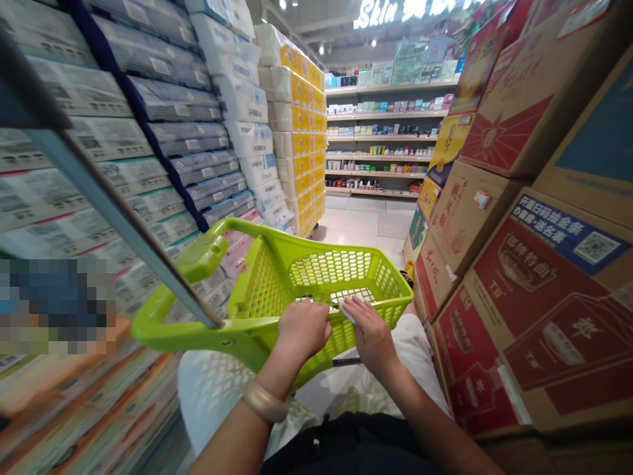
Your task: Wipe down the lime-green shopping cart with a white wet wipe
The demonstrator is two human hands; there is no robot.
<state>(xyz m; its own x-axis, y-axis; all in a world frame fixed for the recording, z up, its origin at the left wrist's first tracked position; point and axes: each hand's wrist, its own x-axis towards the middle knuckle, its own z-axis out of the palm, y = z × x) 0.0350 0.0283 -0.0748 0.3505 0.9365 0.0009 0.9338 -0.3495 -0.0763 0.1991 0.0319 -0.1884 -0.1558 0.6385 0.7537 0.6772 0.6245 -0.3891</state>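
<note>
A lime-green plastic shopping cart [326, 254] stands tilted across my lap, its basket walls pierced with holes. My left hand [304, 330] is closed over the near rim of the basket. Just to its right, my right hand [368, 330] presses a small white cloth or tissue [347, 310] against the same rim, fingers together over it. Most of the white piece is hidden under the fingers. A grey metal pole [138, 234] slants from the upper left down to the cart's near side.
Stacked tissue packs [299, 132] and wrapped bundles line the left side. Cardboard cartons [558, 297] are piled close on the right. Shelves [386, 138] of small boxes and bottles stand at the back, beyond a pale tiled floor [366, 218].
</note>
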